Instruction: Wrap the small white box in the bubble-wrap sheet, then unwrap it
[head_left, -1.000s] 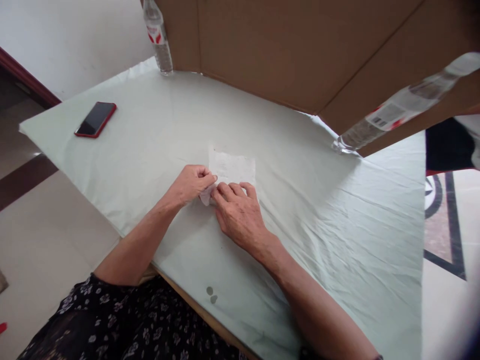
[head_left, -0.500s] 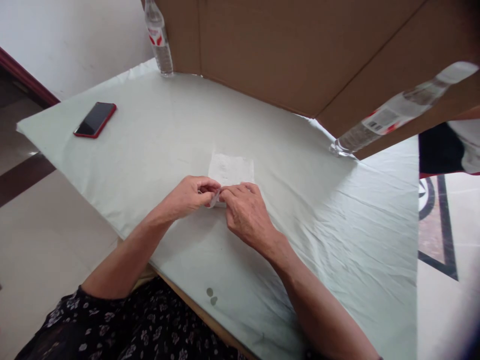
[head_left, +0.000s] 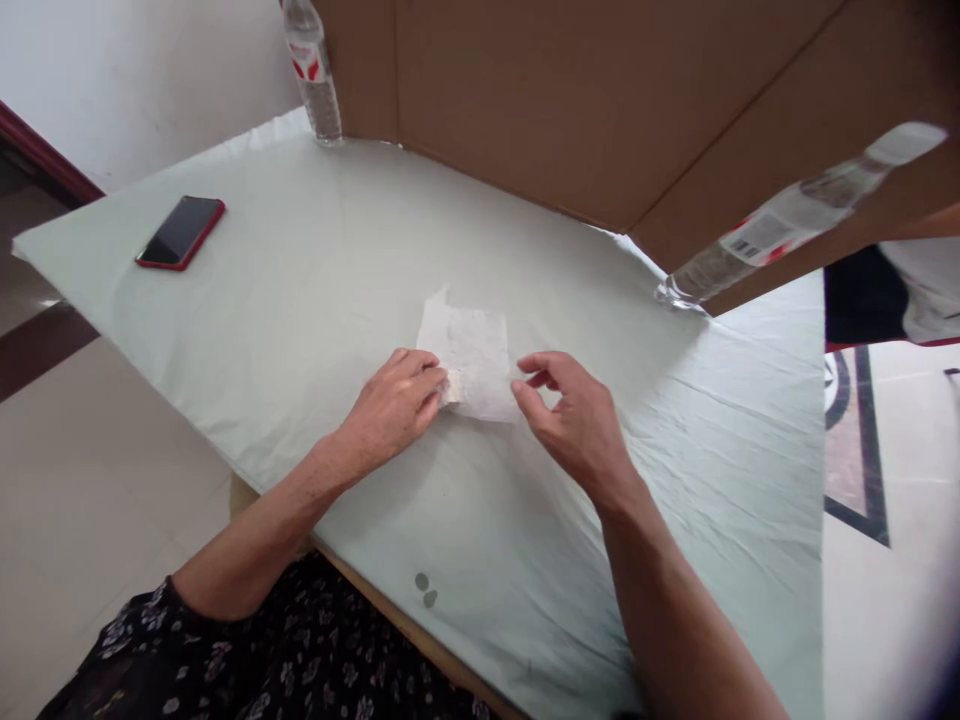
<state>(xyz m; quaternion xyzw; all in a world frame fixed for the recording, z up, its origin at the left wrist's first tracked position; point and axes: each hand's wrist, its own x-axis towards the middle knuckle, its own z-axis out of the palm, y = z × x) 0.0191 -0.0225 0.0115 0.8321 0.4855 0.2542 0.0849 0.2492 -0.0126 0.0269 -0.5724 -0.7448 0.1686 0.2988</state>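
A thin white sheet (head_left: 480, 345) lies flat on the pale green cloth in the middle of the table. On its near left part is a small whitish piece (head_left: 454, 387), too small to name. My left hand (head_left: 401, 400) rests at the left edge of the sheet, its fingers together and closed on that small piece. My right hand (head_left: 566, 410) is just right of the sheet, touching nothing that shows, with its thumb and fingers curved apart and a gap between them.
A red-edged phone (head_left: 181, 233) lies at the far left. Bottles stand at the back left (head_left: 315, 85) and lean-looking at the right (head_left: 787, 225), before a brown cardboard panel (head_left: 517, 100). Two small dark round spots (head_left: 425, 590) show near the front edge.
My right hand has moved right, off the sheet and away from my left hand, and its fingers have opened. More of the sheet and the small whitish piece now show.
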